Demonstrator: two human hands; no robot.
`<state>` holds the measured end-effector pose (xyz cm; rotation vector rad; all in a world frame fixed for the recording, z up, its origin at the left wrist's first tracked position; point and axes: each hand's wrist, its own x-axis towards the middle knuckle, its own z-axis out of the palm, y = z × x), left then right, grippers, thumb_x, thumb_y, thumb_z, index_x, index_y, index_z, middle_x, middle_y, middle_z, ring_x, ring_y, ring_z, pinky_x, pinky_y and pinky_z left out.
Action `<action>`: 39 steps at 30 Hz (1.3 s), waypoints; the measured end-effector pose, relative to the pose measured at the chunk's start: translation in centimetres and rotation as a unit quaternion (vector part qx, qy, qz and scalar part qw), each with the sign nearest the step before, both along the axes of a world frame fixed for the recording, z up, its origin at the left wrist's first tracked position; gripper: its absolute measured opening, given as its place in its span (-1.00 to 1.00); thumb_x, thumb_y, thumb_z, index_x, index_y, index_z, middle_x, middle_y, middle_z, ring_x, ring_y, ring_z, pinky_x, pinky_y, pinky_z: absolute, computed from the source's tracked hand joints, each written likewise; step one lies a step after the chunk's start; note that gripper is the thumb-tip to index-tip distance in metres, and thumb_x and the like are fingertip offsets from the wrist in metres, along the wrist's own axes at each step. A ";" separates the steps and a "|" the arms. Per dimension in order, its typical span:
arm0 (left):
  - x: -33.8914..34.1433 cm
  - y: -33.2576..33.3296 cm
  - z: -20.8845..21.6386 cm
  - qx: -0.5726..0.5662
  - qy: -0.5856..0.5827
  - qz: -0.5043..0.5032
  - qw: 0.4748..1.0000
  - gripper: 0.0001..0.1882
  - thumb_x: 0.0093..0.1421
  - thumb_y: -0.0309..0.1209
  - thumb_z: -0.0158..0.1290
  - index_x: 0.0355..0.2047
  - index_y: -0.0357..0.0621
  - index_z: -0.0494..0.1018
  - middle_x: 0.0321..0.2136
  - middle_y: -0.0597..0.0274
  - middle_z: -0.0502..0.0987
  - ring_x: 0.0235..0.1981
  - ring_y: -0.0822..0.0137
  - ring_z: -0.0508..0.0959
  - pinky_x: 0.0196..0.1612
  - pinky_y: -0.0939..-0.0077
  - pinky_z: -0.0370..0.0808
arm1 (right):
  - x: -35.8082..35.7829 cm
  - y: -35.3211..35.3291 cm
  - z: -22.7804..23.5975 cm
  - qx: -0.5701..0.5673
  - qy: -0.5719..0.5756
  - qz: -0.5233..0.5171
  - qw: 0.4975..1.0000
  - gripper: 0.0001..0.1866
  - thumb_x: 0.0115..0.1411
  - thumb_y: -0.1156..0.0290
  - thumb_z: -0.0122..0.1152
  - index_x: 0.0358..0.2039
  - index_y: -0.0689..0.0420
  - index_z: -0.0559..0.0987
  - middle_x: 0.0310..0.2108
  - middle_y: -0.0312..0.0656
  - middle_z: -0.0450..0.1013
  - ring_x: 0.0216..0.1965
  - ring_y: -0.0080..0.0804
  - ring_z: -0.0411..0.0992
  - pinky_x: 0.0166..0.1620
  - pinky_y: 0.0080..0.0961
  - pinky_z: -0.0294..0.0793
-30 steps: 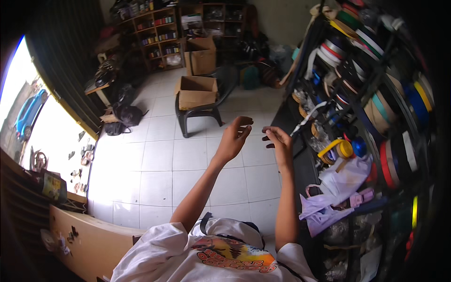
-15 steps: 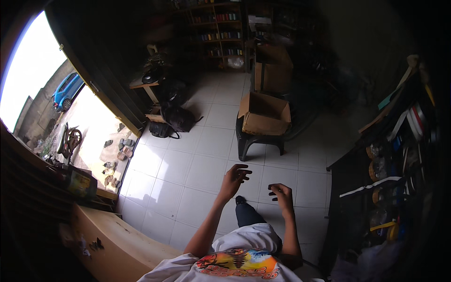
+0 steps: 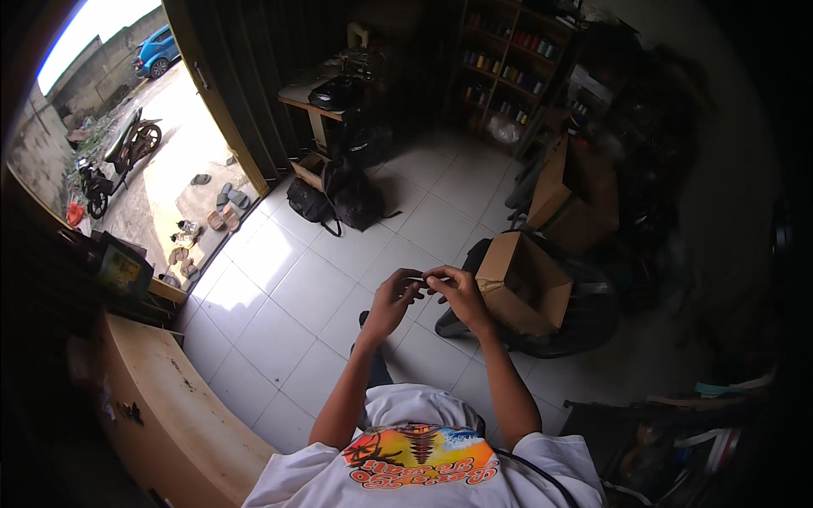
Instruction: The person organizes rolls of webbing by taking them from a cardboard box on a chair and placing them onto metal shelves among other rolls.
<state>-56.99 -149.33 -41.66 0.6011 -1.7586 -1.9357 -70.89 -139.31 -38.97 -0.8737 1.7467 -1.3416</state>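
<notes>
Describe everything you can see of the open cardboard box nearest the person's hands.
The cardboard box is plain brown, with its top flaps open and its inside in shadow, so any contents cannot be told. It sits tilted on the seat of a dark plastic chair standing on the white tiled floor. In the picture it lies just right of the right hand, which overlaps its edge; whether they touch cannot be told. A larger cardboard box stands behind it.

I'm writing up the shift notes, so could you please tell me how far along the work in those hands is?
Nothing looks finished. In hand: the left hand and right hand meet over the tiled floor, pinching a small thin thing, too small to identify. The open cardboard box on the dark chair is untouched.
</notes>
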 end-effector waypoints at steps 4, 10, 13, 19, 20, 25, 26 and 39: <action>-5.8 -9.2 0.3 -0.011 0.002 0.001 1.000 -0.78 0.32 -0.41 -0.07 -0.10 -0.28 0.39 -0.30 0.13 0.59 -0.28 0.37 0.58 -0.27 0.54 0.47 | -5.0 -8.4 -0.4 -0.011 0.014 -0.011 1.000 -0.75 0.19 0.29 0.16 -0.22 0.19 0.59 -0.36 -0.27 0.55 -0.36 -0.56 0.50 -0.37 -0.61 0.43; -17.3 -19.2 2.1 -0.063 -0.022 -0.141 0.988 -0.73 0.31 -0.42 -0.06 -0.03 -0.27 0.40 -0.30 0.00 0.60 -0.22 0.28 0.59 -0.18 0.45 0.48 | -13.5 -14.1 0.5 -0.012 -0.019 -0.127 0.992 -0.74 0.22 0.34 0.16 -0.15 0.21 0.56 -0.32 -0.31 0.54 -0.30 -0.59 0.50 -0.31 -0.66 0.43; -24.2 -21.2 2.6 -0.069 -0.063 -0.225 0.970 -0.72 0.24 -0.56 -0.10 -0.03 -0.30 0.39 -0.30 0.12 0.58 -0.26 0.39 0.54 -0.15 0.52 0.46 | -17.3 -14.8 -0.8 -0.028 -0.020 -0.212 0.977 -0.73 0.20 0.34 0.18 -0.14 0.22 0.56 -0.35 -0.28 0.55 -0.35 -0.57 0.50 -0.33 -0.65 0.43; -38.9 -23.2 -2.1 -0.057 -0.071 -0.387 0.918 -0.68 0.18 -0.61 -0.09 -0.03 -0.35 0.38 -0.32 0.10 0.58 -0.27 0.35 0.58 -0.15 0.49 0.49 | -26.7 -14.7 -6.1 -0.063 -0.057 -0.353 0.932 -0.73 0.20 0.35 0.17 -0.16 0.25 0.55 -0.38 -0.24 0.54 -0.36 -0.58 0.49 -0.30 -0.64 0.42; -41.5 -23.5 -2.7 -0.082 -0.054 -0.431 0.897 -0.66 0.17 -0.63 -0.09 -0.02 -0.35 0.37 -0.32 0.10 0.58 -0.27 0.33 0.60 -0.12 0.48 0.50 | -28.5 -14.8 -6.1 -0.067 -0.055 -0.368 0.926 -0.73 0.20 0.35 0.16 -0.17 0.25 0.56 -0.38 -0.24 0.54 -0.36 -0.57 0.49 -0.30 -0.63 0.42; -53.6 -24.2 -1.6 -0.135 -0.089 -0.522 0.838 -0.65 0.19 -0.66 -0.10 0.01 -0.29 0.35 -0.25 0.06 0.57 -0.20 0.33 0.58 -0.09 0.46 0.50 | -39.1 -15.2 -6.6 -0.023 -0.084 -0.427 0.900 -0.76 0.18 0.33 0.17 -0.25 0.23 0.59 -0.42 -0.22 0.54 -0.37 -0.56 0.50 -0.31 -0.65 0.40; -56.2 -24.5 -1.5 -0.141 -0.098 -0.519 0.837 -0.65 0.20 -0.65 -0.10 0.02 -0.29 0.34 -0.24 0.07 0.57 -0.18 0.33 0.57 -0.09 0.46 0.50 | -42.0 -15.5 -6.5 0.017 -0.055 -0.421 0.905 -0.77 0.17 0.32 0.16 -0.28 0.22 0.60 -0.40 -0.20 0.54 -0.39 -0.55 0.50 -0.34 -0.63 0.40; -86.8 -28.1 -6.4 -0.093 -0.135 -0.542 0.825 -0.73 0.27 -0.44 -0.08 -0.05 -0.28 0.39 -0.34 0.08 0.55 -0.28 0.31 0.55 -0.23 0.44 0.46 | -69.7 -21.5 -12.5 0.029 -0.052 -0.486 0.872 -0.67 0.21 0.22 0.18 -0.19 0.23 0.56 -0.23 -0.12 0.50 -0.31 -0.43 0.50 -0.20 -0.47 0.45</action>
